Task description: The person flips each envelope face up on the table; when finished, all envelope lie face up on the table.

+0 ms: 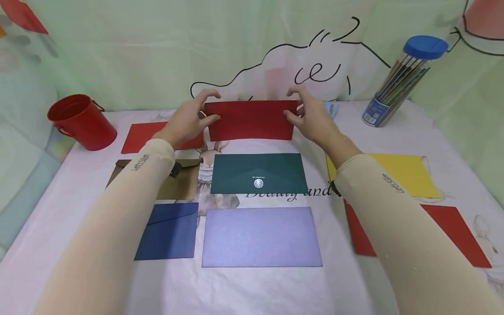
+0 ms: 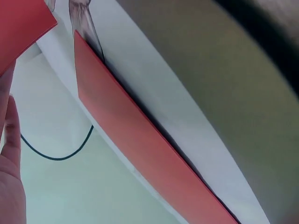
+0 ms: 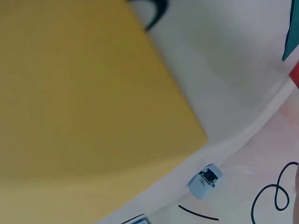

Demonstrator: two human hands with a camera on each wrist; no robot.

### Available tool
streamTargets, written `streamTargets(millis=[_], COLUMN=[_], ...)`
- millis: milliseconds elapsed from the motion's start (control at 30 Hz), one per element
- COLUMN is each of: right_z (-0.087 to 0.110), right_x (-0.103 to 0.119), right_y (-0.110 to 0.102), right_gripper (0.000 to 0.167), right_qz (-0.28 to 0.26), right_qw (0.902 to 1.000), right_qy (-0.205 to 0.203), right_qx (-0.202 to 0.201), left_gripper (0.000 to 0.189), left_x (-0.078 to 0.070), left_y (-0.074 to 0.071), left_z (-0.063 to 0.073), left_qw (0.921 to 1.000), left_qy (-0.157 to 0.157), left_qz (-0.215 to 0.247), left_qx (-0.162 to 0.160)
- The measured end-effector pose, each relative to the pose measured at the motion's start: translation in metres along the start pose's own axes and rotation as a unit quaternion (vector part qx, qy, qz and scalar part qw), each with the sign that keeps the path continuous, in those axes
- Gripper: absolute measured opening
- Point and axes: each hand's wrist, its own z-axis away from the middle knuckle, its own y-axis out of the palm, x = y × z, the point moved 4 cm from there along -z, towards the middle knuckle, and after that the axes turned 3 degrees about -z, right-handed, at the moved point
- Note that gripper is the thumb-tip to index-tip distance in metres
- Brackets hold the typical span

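Note:
Both hands pinch a red envelope (image 1: 252,121) by its two short ends, at the back of the table. My left hand (image 1: 188,117) has its thumb on the near face at the left end; my right hand (image 1: 311,114) grips the right end the same way. Nearer than it lies a dark green envelope (image 1: 257,170) with a small white emblem, then a lilac envelope (image 1: 261,238). In the left wrist view the held red envelope (image 2: 21,30) shows at top left above the left fingers. Only a corner of the held envelope (image 3: 295,74) appears in the right wrist view.
Left: another red envelope (image 1: 138,135), a brown one (image 1: 185,183), a blue one (image 1: 169,234) and a red bucket (image 1: 84,124). Right: a yellow envelope (image 1: 405,173), a red one (image 1: 456,227), a blue-lidded jar of thin sticks (image 1: 401,83). A small light-blue object (image 3: 203,182) sits behind.

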Motion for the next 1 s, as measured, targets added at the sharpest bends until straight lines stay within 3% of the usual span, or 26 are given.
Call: streamTargets(millis=[167, 433, 733, 1000], right_z=[-0.004, -0.011, -0.026, -0.031], right_x=[-0.005, -0.011, -0.013, -0.019], right_y=[0.003, 0.012, 0.023, 0.03], right_gripper=[0.04, 0.035, 0.041, 0.045], right_qz=[-0.015, -0.013, -0.003, -0.002], right_qw=[0.9995, 0.9956, 0.981, 0.9754], right_qy=[0.028, 0.091, 0.184, 0.205], right_qx=[0.0, 0.015, 0.063, 0.08], left_gripper=[0.057, 0.069, 0.07, 0.075], left_x=[0.004, 0.007, 0.0, -0.005], left_y=[0.003, 0.015, 0.021, 0.026], left_z=[-0.003, -0.01, -0.023, -0.031], left_qw=[0.9996, 0.9967, 0.9861, 0.9756], left_qy=[-0.005, -0.02, -0.078, -0.11], left_qz=[0.019, 0.025, -0.038, -0.057], left_qx=[0.021, 0.075, 0.142, 0.181])
